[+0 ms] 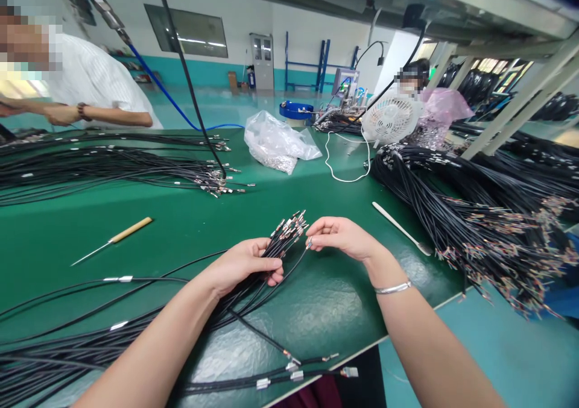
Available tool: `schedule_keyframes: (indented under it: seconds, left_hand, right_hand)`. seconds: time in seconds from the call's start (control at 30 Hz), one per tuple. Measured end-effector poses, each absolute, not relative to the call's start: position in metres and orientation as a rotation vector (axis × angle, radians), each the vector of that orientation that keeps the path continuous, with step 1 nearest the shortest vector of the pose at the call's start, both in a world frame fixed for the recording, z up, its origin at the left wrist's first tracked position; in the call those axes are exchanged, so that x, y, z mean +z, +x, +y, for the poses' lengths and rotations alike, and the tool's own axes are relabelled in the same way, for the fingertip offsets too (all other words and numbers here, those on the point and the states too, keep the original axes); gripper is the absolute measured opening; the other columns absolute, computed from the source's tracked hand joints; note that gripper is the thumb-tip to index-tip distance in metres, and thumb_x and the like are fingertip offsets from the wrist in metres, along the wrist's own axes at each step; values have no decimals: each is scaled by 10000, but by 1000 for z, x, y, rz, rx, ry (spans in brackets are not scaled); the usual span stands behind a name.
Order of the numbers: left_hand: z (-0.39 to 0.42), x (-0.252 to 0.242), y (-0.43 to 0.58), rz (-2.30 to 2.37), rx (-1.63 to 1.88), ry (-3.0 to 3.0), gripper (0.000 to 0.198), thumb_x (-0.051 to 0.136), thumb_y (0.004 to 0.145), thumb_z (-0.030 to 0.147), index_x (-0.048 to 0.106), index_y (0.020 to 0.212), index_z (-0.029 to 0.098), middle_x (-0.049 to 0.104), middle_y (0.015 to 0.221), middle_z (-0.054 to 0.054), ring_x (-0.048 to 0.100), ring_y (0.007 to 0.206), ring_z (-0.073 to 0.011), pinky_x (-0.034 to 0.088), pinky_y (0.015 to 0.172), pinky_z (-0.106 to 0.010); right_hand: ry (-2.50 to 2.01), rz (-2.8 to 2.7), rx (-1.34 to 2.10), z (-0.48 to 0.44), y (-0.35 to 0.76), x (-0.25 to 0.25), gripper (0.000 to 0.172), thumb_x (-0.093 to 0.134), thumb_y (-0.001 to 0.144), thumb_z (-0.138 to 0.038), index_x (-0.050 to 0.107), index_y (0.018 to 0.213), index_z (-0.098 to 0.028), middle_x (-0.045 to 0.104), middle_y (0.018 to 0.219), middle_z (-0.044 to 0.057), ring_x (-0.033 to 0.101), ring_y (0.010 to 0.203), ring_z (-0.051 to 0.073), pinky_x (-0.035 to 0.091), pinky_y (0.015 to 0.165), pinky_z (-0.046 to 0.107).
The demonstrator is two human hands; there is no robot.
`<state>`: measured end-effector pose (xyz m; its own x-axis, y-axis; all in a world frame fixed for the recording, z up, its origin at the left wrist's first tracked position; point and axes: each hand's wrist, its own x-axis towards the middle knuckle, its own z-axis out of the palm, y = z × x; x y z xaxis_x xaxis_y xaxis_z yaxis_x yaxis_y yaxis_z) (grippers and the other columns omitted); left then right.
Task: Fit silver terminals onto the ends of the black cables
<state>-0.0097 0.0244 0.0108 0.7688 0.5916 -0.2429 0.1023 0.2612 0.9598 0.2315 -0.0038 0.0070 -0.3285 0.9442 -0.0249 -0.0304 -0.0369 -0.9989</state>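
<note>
My left hand [253, 262] is closed round a bundle of black cables [277, 245], close behind their ends. Small metal and coloured-wire tips fan out beyond the fingers. To the right, my right hand [339, 236] pinches the tip of a single black cable [296, 269], which bends away from the bundle. A small metallic connector [309, 244] shows at the fingertips; its detail is too small to make out. The bundle's cables trail to the lower left under my left forearm. Several cables with white connectors [296, 375] lie near the table's front edge.
A wooden-handled awl [131, 230] lies at left on the green table [194, 227]. More cables [113, 167] lie behind it. Farther back are a plastic bag of small parts [278, 146] and a white fan [391, 119]. At right sit a pale stick [400, 228] and a cable heap [420, 197]. A co-worker [99, 82] is at left.
</note>
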Motion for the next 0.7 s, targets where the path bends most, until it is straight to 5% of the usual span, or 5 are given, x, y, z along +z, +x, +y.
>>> schedule_keyframes:
  seconds: [0.27, 0.47, 0.53, 0.63, 0.7]
  left_hand:
    - [20, 12, -6, 658, 242, 1333, 324, 634, 741, 275, 468, 987, 145, 626, 735, -37, 624, 560, -149, 485, 524, -264]
    - [20, 6, -8, 656, 308, 1392, 305, 686, 683, 260, 506, 894, 131, 564, 648, 18, 580, 493, -106, 476, 497, -234]
    - [20, 4, -8, 654, 299, 1388, 296, 684, 687, 266, 509, 879, 126, 577, 642, 5, 591, 504, -116, 482, 500, -238]
    - [20, 3, -8, 663, 285, 1414, 315, 680, 692, 276, 518, 912, 119, 591, 617, -7, 598, 508, -126, 487, 502, -243]
    - [20, 4, -8, 671, 281, 1442, 338, 678, 693, 289, 519, 939, 121, 595, 609, -9, 601, 506, -132, 487, 498, -245]
  right_hand:
    - [-1118, -1470, 1260, 3, 223, -4, 213, 697, 690, -298, 605, 816, -153, 644, 768, 20, 591, 709, 134, 475, 706, 287]
    - [-1600, -1749, 814, -29, 223, 28, 236, 617, 752, -420, 603, 774, -185, 626, 734, 15, 554, 663, 150, 422, 612, 275]
    - [-1582, -2021, 905, -59, 205, 40, 261, 599, 761, -465, 625, 759, -205, 626, 707, 7, 553, 636, 151, 400, 568, 263]
    - [-1416, -2416, 890, -102, 170, 42, 267, 684, 690, -455, 646, 823, -227, 644, 788, 11, 571, 747, 185, 398, 651, 281]
    - [-1437, -2491, 784, -117, 156, 34, 130, 624, 775, -349, 637, 783, -220, 642, 767, 10, 570, 769, 182, 388, 685, 286]
